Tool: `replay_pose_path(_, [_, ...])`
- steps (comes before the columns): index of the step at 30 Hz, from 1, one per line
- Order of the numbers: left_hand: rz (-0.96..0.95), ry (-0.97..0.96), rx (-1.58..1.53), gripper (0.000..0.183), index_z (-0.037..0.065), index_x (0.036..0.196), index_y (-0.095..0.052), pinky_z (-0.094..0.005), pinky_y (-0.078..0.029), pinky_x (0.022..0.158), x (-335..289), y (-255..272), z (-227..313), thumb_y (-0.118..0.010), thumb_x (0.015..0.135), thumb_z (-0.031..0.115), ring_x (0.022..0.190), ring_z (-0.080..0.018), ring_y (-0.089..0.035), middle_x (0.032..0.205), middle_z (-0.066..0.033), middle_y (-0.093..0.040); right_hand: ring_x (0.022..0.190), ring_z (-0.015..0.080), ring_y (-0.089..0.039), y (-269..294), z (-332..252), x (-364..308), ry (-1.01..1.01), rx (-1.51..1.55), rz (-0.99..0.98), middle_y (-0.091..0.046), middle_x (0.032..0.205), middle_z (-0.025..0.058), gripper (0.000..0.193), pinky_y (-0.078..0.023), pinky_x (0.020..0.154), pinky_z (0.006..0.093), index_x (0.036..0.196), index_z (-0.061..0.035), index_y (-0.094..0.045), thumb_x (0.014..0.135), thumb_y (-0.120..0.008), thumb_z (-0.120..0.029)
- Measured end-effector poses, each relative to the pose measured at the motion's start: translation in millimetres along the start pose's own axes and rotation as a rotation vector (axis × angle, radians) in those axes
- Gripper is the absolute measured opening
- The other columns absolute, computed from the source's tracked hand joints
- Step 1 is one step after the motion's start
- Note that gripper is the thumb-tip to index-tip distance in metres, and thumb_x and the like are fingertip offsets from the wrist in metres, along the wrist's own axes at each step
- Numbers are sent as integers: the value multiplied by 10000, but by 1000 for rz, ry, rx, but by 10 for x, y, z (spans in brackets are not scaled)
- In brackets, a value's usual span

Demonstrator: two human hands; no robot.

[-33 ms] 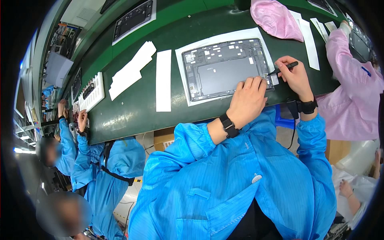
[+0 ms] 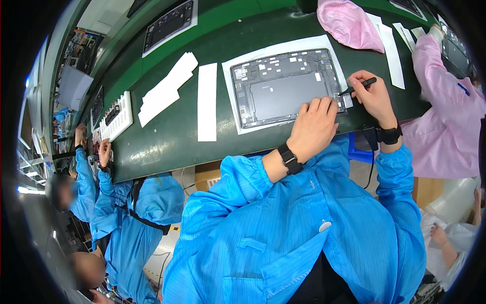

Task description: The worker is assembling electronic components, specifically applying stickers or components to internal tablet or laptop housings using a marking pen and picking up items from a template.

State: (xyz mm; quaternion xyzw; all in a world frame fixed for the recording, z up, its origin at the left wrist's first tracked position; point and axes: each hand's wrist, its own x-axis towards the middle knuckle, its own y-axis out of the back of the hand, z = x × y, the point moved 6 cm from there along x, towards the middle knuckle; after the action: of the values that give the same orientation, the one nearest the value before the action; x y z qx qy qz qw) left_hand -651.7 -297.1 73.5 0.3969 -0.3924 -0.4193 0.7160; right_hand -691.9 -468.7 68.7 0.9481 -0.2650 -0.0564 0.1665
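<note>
Green bench (image 2: 152,147) runs under everything. Co-worker in pink (image 2: 445,126) sits well right of the tablet-like device (image 2: 283,91), which is the reference for all positions here. White sheet (image 2: 314,43) is directly under the device, showing as a border around it. Device lies flat, dark, inner side up, with a big grey rectangular panel. Stack of white strips (image 2: 167,93), fanned, is farther left; single white strip (image 2: 206,104) lies between that stack and the device. Pink cloth (image 2: 347,23) is bunched beyond the device's upper right corner. White rack (image 2: 117,121) is at far left. Left hand (image 2: 314,124): fingers together, loosely curled, resting on the device's near edge right of centre; can't tell if anything is under them. Right hand (image 2: 374,99): mostly closed just off the device's right edge, pinching slim black tool (image 2: 360,86), tip at that edge; can't tell if the tip touches. Small white patches (image 2: 318,77) dot the device's far side.
</note>
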Motion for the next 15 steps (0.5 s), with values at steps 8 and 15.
replay_pose_path(8, [-15,-16,63,596,-20,1268,-513,-359,-439,762,159,11,-30,-684,786,285,984,-243,-516,1056,-91,-527,577,74,-540,-33,-178,70,91,-144,12,-593,625,33,159,-416,537,245,884,31,-635,897,-596,-123])
replay_pose_path(15, [-71,-17,159,501,-18,1098,-619,-354,-423,743,197,-119,6,-673,790,373,1015,-214,-501,1064,-74,-535,579,59,-502,-22,-189,-12,186,-103,142,-578,652,25,150,-414,536,232,898,14,-641,928,-571,-115])
